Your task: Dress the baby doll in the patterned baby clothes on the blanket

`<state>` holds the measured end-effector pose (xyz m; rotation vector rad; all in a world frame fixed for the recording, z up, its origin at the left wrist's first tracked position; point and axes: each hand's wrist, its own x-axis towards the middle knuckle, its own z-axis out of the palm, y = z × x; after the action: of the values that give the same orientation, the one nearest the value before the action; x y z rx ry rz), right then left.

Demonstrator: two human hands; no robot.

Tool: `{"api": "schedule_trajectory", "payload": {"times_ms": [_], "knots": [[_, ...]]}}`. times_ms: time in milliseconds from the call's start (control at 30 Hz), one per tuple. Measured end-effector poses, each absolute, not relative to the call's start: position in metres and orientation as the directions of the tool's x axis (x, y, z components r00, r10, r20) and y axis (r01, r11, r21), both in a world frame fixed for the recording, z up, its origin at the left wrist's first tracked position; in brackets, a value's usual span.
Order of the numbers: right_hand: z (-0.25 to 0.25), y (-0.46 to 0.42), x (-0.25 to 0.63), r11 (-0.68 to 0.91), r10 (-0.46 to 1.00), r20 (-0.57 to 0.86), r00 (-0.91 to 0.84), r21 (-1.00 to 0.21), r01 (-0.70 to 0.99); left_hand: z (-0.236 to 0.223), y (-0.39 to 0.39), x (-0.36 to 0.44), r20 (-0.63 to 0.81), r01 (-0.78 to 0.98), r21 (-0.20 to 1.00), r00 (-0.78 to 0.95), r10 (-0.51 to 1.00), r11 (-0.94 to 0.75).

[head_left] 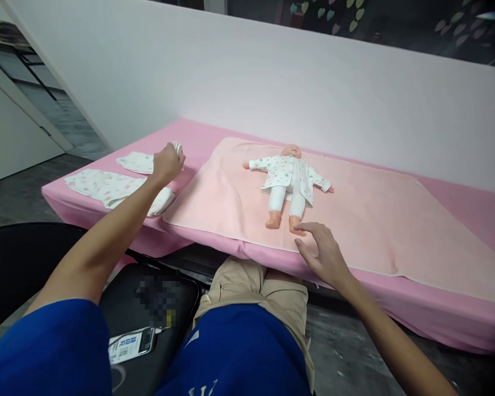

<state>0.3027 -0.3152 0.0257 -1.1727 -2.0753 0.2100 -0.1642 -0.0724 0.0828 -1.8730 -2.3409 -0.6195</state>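
Note:
A baby doll point(289, 184) in a patterned white jacket and white leggings lies on its back on a light pink towel point(375, 214). My right hand point(320, 250) rests open on the towel with its fingertips at the doll's feet. My left hand point(167, 163) is stretched out to the left, closed round a small white piece of cloth point(176, 147) above the mattress. Folded patterned baby clothes point(111, 186) lie just below and left of that hand.
The pink mattress point(437, 319) runs along a white wall point(272, 82). A black chair point(20, 264) stands at the lower left, with a card and a phone point(131, 344) on a dark seat by my knee. Grey floor lies beyond the mattress's left end.

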Motion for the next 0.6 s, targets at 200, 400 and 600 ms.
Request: {"api": "schedule_trajectory", "payload": {"times_ms": [200, 400, 600], "knots": [[0.018, -0.266, 0.272, -0.058, 0.960, -0.069, -0.272, -0.997, 0.050, 0.089, -0.250, -0.019, 0.592, 0.668, 0.222, 0.486, 0.643, -0.710], [0.036, -0.232, 0.257, -0.228, 0.970, -0.198, -0.144, -0.943, -0.242, 0.062, -0.301, 0.036, 0.505, 0.292, 0.435, 0.703, 0.500, -0.851], [0.082, -0.268, 0.263, 0.240, 0.968, 0.244, 0.051, -0.968, 0.078, 0.119, -0.196, 0.040, 0.354, 0.217, 0.819, 0.537, 0.766, -0.531]]}}
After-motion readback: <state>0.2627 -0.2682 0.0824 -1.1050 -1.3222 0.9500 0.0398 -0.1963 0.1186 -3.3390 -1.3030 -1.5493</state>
